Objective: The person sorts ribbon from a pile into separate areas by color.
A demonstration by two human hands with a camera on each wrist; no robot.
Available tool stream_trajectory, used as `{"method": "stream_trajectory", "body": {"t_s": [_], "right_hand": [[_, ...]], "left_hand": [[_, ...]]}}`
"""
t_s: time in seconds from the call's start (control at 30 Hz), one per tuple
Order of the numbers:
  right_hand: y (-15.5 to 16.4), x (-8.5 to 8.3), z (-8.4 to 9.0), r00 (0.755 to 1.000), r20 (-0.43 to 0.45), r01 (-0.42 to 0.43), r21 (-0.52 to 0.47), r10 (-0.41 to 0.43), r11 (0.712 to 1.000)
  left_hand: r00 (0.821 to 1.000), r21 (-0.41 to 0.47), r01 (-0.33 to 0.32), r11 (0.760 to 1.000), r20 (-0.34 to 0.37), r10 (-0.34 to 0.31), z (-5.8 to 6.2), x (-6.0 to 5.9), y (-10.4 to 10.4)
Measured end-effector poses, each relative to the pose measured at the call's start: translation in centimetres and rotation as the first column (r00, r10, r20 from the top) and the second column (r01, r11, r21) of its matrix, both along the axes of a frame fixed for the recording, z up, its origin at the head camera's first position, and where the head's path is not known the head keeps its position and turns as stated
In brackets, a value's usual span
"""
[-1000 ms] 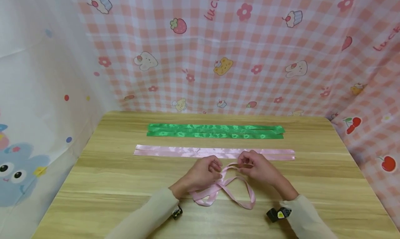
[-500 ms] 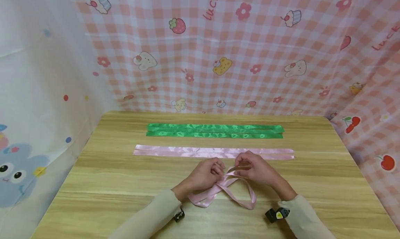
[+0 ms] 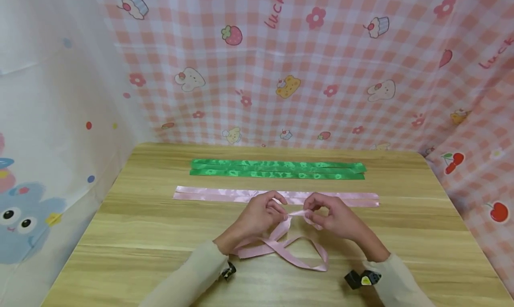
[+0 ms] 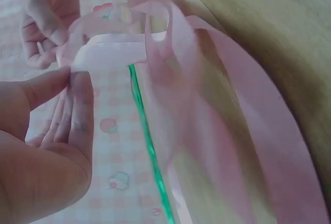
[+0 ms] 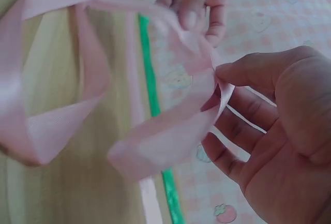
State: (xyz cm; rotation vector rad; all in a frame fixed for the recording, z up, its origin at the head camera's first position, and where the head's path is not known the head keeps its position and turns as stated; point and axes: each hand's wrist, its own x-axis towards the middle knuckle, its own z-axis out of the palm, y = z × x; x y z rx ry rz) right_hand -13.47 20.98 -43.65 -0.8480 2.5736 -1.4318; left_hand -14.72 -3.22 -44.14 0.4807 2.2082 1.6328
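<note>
- Backdrop: pink-and-white checked fabric sheet [image 3: 249, 66], hanging beyond the table's far edge.
- Support: pale wood-grain table [image 3: 421, 229], far corners rounded.
- Pair of flat pink satin ribbon strips [image 3: 229, 192], laid between the green ribbon and the hands; long axis parallel to the far edge.
- Flat group of green satin ribbon strips [image 3: 277, 165], nearest the far edge; long axis likewise parallel to it.
- Loose pink satin ribbon [image 3: 287, 254], crossed and looped, on the near side of the flat pink strips, about midway between the table's side edges; partly lifted. Change: the narrow loop seen between the hands half a second ago is now a short, nearly straight stretch. Judged meaning: the work centres on that stretch, the loops lying slack. Direction: the stretch runs left to right, roughly parallel to the far edge; one loop points away from it, toward the right and the near side. No single long axis overall.
- Right hand [image 3: 335, 215]: thumb and finger pinching the loose ribbon, other fingers loosely bent; a short fold hangs beneath, whether loop or end cannot be told.
- Left hand [image 3: 263, 214]: thumb and fingertip pinching the other end of the stretch.
</note>
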Motion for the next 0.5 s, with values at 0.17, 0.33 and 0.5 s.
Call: {"method": "stream_trajectory", "body": {"t_s": [0.17,0.33,0.5], "right_hand": [[-0.1,0.1,1.2,1.0,-0.005,-0.002,-0.034,0.002,0.999],[0.4,0.1,2.3,0.987,0.096,-0.1,-0.283,0.132,0.954],[1.3,-0.3,3.0,0.901,0.212,-0.235,-0.493,0.377,0.838]], "left_hand": [[0.994,-0.005,0.0,1.0,-0.111,0.0,0.9,0.2,-0.3],[0.999,0.158,0.05,0.986,0.009,-0.052,3.2,0.0,-1.4],[0.988,0.259,0.09,0.962,0.099,-0.119,5.6,-0.4,-3.1]]}}
